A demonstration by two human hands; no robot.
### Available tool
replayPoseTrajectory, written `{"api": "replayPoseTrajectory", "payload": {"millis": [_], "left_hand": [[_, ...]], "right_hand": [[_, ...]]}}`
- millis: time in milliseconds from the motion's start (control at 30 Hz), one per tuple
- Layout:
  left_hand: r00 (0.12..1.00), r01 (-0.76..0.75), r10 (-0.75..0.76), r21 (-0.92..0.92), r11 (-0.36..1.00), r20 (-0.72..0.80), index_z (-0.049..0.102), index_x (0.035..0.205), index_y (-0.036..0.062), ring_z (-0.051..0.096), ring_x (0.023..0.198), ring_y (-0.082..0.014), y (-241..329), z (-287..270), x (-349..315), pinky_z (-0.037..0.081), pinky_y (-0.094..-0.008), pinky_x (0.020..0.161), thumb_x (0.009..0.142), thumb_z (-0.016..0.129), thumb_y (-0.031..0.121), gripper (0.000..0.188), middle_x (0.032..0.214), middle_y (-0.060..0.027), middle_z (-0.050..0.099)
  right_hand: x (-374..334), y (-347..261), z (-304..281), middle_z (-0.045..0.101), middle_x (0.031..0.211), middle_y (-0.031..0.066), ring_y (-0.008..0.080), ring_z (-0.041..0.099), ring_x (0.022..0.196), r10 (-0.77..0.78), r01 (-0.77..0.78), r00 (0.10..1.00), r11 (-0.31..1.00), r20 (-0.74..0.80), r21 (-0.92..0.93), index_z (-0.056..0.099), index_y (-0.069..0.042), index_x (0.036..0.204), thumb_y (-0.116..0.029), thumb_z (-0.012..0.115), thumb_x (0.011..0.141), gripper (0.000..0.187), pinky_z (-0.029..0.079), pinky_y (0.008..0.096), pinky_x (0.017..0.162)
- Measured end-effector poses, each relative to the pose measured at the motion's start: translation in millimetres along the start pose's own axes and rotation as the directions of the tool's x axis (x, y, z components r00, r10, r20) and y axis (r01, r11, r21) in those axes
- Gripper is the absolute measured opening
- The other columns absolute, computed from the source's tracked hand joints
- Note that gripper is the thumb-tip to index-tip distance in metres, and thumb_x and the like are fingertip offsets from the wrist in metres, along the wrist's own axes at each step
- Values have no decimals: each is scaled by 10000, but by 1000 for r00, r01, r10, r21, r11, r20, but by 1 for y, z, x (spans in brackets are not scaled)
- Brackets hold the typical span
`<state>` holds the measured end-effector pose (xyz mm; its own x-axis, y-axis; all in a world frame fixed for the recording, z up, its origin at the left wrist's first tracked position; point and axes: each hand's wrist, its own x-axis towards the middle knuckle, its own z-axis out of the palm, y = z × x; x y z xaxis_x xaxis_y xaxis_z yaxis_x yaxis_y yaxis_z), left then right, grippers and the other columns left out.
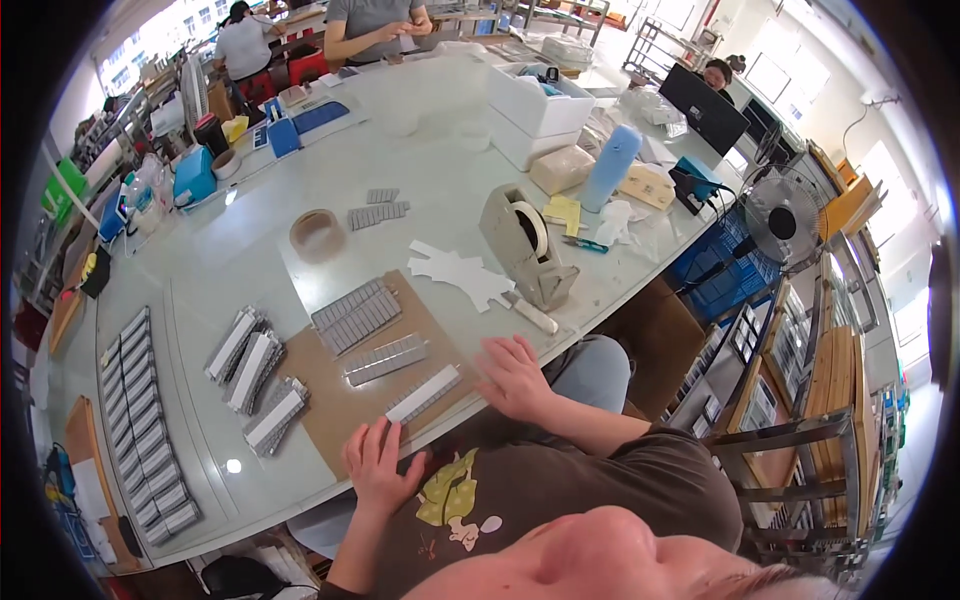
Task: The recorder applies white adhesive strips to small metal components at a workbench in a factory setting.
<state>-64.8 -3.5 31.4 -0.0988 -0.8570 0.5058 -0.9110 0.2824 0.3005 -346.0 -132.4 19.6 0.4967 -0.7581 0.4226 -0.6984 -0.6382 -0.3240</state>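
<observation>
A narrow grey segmented strip with a white band on top (pixel 424 394) lies along the near edge of a brown cardboard sheet (pixel 335 425). My left hand (pixel 376 468) rests at the strip's left end, fingers spread; whether the fingertips touch it I cannot tell. Beyond the strip's right end, my right hand (pixel 515 380) lies by the table edge with its fingers stretched out, holding nothing. Farther up the cardboard are a clear-topped grey strip (pixel 386 360) and a block of grey segmented strips (pixel 356 316). Several white-banded bundles (pixel 255 370) sit left of the cardboard.
A long row of grey bundles (pixel 140 430) lines the table's left side. Ahead are a tape roll (pixel 318 235), white paper scraps (pixel 460 273), a tape dispenser (pixel 527 245) and a blue bottle (pixel 611 168). A fan (pixel 783 221) stands at the right; other people are across the table.
</observation>
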Motion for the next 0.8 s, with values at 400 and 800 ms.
{"api": "replayPoseTrajectory", "payload": {"millis": [400, 800], "left_hand": [[311, 804, -508, -507, -310, 804, 714, 1223, 28, 623, 669, -97, 5, -19, -62, 499, -238, 634, 1050, 588, 423, 449, 918, -44, 758], [438, 792, -800, -598, 126, 411, 744, 988, 26, 611, 585, -93, -109, -97, -12, 441, -249, 535, 943, 714, 313, 292, 825, -78, 760]], "right_hand": [[18, -67, 34, 618, 1372, 132, 341, 533, 1314, -497, 449, 857, 849, 134, 278, 688, -92, 1238, -350, 780, 835, 487, 327, 563, 1176], [32, -49, 28, 619, 1345, 150, 362, 553, 1252, -358, 343, 933, 911, 25, 230, 671, -32, 1217, -186, 745, 853, 402, 358, 561, 1139]]}}
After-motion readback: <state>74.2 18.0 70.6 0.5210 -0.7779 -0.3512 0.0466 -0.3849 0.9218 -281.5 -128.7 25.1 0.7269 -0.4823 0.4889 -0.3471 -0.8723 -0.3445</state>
